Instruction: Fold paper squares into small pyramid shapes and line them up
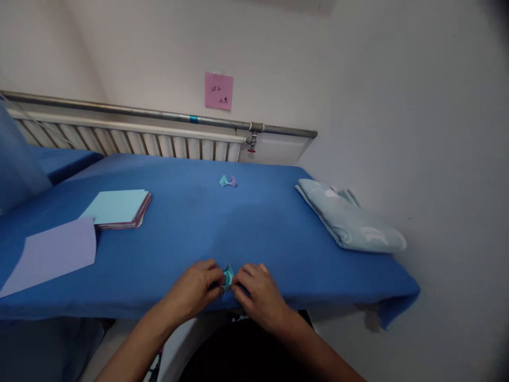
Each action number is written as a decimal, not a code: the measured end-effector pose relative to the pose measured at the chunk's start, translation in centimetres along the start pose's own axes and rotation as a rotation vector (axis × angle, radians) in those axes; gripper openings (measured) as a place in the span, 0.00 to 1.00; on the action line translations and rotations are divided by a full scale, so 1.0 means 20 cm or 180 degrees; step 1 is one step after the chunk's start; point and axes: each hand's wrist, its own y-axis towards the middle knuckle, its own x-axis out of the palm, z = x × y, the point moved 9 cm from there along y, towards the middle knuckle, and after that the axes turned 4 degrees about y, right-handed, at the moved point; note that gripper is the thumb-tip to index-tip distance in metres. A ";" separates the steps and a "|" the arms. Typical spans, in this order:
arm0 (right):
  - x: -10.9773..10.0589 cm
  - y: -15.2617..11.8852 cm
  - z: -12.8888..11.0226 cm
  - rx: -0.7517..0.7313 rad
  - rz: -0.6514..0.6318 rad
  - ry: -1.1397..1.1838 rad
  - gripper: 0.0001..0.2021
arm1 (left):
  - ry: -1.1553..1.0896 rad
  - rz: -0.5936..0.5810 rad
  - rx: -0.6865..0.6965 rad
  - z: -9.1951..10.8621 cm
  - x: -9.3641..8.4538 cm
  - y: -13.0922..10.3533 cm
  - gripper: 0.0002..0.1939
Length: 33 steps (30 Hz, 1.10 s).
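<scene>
Between my two hands, near the front edge of the blue-covered table, is a small teal folded paper piece. My left hand pinches it from the left, fingers closed at its side. On the other side my right hand grips it with thumb and fingers together. The middle of the folded piece shows, with creased flaps; its outer ends are hidden by my fingertips. Farther back on the cloth lies a folded paper bow, one half teal and the other purple.
A stack of coloured paper lies at the left, a loose purple sheet overlapping its near corner. At the right rests a folded pale blue blanket. Behind the table run a radiator and a pipe; a pink note is on the wall.
</scene>
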 end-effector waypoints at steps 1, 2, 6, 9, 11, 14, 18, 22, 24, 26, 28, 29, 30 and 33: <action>0.00 0.00 0.00 0.0022 -0.0005 0.0002 0.05 | 0.0012 0.0019 -0.0011 0.00 0.00 0.00 0.05; 0.00 -0.01 0.01 0.0041 -0.0011 0.0024 0.05 | 0.0029 0.0040 -0.0023 0.00 0.00 -0.01 0.05; -0.03 -0.01 0.02 0.0049 0.0089 0.0460 0.08 | -0.0289 0.0053 0.0000 -0.01 -0.06 -0.04 0.07; -0.10 0.01 0.08 0.0275 0.0491 0.0960 0.08 | -0.0520 0.0232 -0.0323 -0.07 -0.13 -0.04 0.07; -0.12 0.04 0.11 0.0437 0.0596 0.1031 0.06 | -0.0290 0.0315 -0.0656 -0.11 -0.15 -0.02 0.07; -0.10 0.08 0.10 0.0499 0.0408 0.0838 0.04 | 0.0025 0.0255 -0.0830 -0.12 -0.13 0.03 0.07; -0.07 0.12 0.07 0.0463 0.0202 0.0653 0.04 | 0.0278 0.0206 -0.0849 -0.10 -0.09 0.07 0.07; -0.05 0.13 0.06 0.0468 0.0100 0.0445 0.05 | 0.0454 0.0200 -0.0863 -0.08 -0.08 0.07 0.07; -0.04 0.14 0.07 0.0498 0.0070 0.0359 0.05 | 0.0511 0.0216 -0.0850 -0.08 -0.08 0.07 0.07; -0.03 0.14 0.08 0.0544 0.0054 0.0284 0.06 | 0.0545 0.0225 -0.0836 -0.07 -0.08 0.07 0.07; -0.02 0.15 0.09 0.0591 0.0046 0.0234 0.06 | 0.0549 0.0224 -0.0816 -0.06 -0.07 0.07 0.08; -0.02 0.15 0.09 0.0607 0.0040 0.0225 0.06 | 0.0541 0.0228 -0.0801 -0.06 -0.07 0.07 0.08; -0.02 0.15 0.09 0.0619 0.0036 0.0229 0.06 | 0.0526 0.0239 -0.0786 -0.06 -0.06 0.08 0.08; -0.02 0.16 0.10 0.0627 0.0021 0.0317 0.06 | 0.0436 0.0311 -0.0741 -0.06 -0.07 0.08 0.07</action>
